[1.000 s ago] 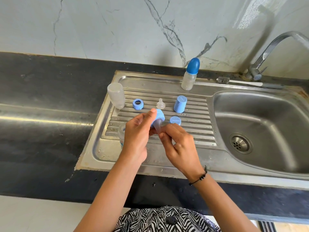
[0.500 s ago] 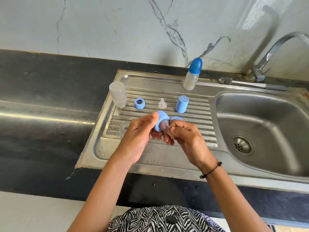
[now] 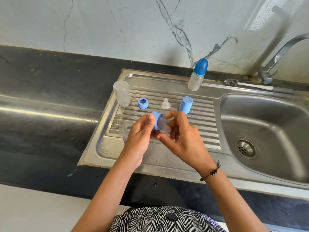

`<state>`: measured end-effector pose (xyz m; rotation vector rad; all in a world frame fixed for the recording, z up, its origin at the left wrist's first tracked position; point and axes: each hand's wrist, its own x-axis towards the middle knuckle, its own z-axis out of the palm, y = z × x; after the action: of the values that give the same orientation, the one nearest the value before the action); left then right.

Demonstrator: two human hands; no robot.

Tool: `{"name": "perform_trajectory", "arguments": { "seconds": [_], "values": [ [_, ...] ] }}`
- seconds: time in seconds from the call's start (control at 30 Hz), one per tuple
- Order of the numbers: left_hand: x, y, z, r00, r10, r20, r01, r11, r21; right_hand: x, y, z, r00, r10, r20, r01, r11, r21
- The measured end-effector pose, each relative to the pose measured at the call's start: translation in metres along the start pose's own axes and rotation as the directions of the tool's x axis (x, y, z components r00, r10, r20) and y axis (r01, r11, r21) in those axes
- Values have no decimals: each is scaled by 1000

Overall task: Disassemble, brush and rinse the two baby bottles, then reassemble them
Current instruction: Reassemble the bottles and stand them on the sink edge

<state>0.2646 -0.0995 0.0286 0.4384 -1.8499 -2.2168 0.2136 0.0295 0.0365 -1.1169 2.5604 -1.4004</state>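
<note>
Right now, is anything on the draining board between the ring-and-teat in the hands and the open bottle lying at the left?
Nothing visible stands between them. The left hand holds the blue screw ring with its clear teat just above and beside the clear open bottle, but that hand covers most of the bottle.

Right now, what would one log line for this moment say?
left hand holds blue collar | right hand fingers at clear teat | over drainboard | reassembly unfinished
</note>
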Motion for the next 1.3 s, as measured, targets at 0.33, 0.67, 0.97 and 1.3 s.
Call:
{"name": "perform_trajectory", "arguments": {
  "seconds": [0.33, 0.67, 0.97, 1.3],
  "values": [
    [-4, -9, 0, 995, 40, 86, -54, 986, 156, 12, 8, 3, 921, -364, -141, 322, 912, -255],
    [-2, -6, -11, 972, 84, 221, -159, 924, 348, 12, 3, -4, 962, -242, -126, 235, 970, -68],
    [4, -4, -16, 961, 119, 248, -235, 826, 512, 17, 2, -3, 994, -70, -81, 80, 987, 139],
    [7, -5, -17, 973, 97, 211, -161, 938, 308, 20, -3, 2, 956, -216, -197, 181, 966, -183]
  ]
}}
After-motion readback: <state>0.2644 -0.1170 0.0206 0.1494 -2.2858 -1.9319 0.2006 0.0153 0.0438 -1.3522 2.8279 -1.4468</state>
